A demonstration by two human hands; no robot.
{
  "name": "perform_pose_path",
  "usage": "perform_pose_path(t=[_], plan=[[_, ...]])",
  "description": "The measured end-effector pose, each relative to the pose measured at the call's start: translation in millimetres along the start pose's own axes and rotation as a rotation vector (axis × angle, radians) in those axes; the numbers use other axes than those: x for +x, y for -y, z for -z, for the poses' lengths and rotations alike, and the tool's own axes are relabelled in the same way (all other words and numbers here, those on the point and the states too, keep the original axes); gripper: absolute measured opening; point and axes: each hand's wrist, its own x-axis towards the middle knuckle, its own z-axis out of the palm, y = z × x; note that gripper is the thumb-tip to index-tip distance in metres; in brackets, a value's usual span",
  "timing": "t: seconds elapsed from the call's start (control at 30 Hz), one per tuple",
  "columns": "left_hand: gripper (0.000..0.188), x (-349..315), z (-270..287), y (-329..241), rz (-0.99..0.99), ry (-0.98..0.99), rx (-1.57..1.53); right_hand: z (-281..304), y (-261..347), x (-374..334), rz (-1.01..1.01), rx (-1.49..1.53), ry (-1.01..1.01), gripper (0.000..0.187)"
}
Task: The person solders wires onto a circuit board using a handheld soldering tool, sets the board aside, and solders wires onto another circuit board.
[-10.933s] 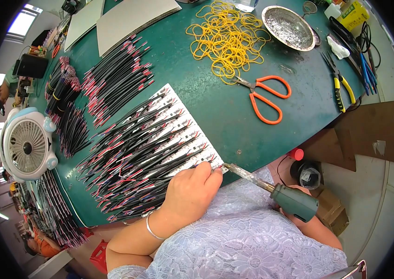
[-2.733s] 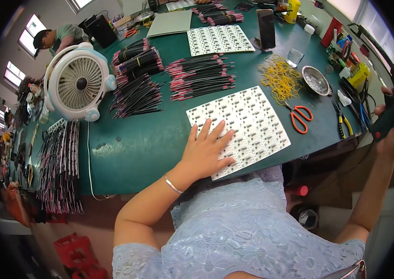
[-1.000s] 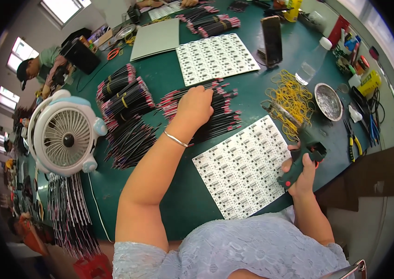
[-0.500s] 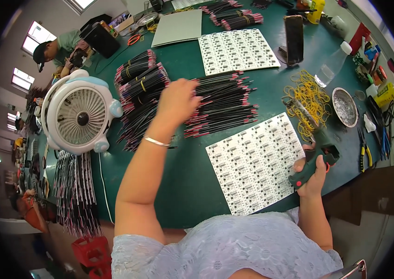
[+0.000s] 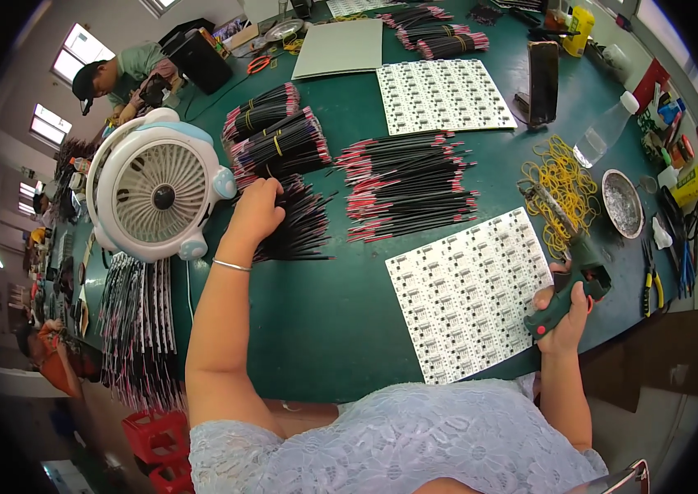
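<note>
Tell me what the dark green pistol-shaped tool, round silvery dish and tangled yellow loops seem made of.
Dark green pistol-shaped tool: probably plastic, smooth and opaque; its slim shaft looks like metal, greyish with a shine.
Round silvery dish: likely metal, from its pale, bright rim.
Tangled yellow loops: perhaps rubber, since they curl limply; finish looks matte, but the view leaves both open.
</note>
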Motion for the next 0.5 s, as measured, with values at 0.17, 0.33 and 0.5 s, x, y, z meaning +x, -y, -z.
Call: perform_pose_path(t=[0.17,0.33,0.5], plan=[[0.026,-6.9,-6.9,5.8,-0.127,-0.190,-0.013,-2.7,0.6,1.3,-0.003,0.018,-0.023,0.037],[0.013,-10.3,-8.0,-9.2,-0.217,-0.303,0.294,-2.9,1.7,1.7,-0.007,0.033,-0.048,0.038],[0.011,-11.9,11.7,-24.9,-0.068,-0.347,0.304,-1.2,1.3,-0.5,-0.030,-0.024,-0.005,0.036]])
